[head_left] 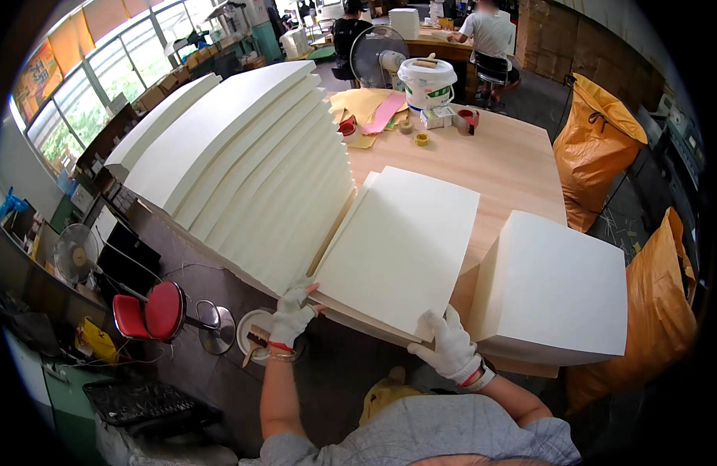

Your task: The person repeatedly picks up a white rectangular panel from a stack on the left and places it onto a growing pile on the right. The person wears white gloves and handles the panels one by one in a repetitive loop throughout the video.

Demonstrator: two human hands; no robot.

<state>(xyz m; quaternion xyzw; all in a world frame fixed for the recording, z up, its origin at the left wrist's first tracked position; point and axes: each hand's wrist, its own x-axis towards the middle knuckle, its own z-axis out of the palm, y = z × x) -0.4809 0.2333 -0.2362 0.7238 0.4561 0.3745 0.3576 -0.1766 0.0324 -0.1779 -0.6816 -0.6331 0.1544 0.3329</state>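
A low stack of cream-white paper (405,241) lies in front of me on the wooden table. My left hand (293,313), in a white glove with some fingertips showing, holds its near left corner, fingers bent toward the edge. At the near right corner my right hand (449,346), also gloved, cups the paper with thumb and fingers on either side of the corner. Parts of the fingers of both hands are hidden by the stack's edges. A taller block of white paper (556,283) stands just right of my right hand.
A tall, stepped pile of paper (250,163) covers the table's left side. Beyond are a white bucket (427,81), tape rolls (421,140) and coloured sheets (366,109). Orange sacks (599,147) stand to the right, a red stool (164,311) at left. Two people sit far back.
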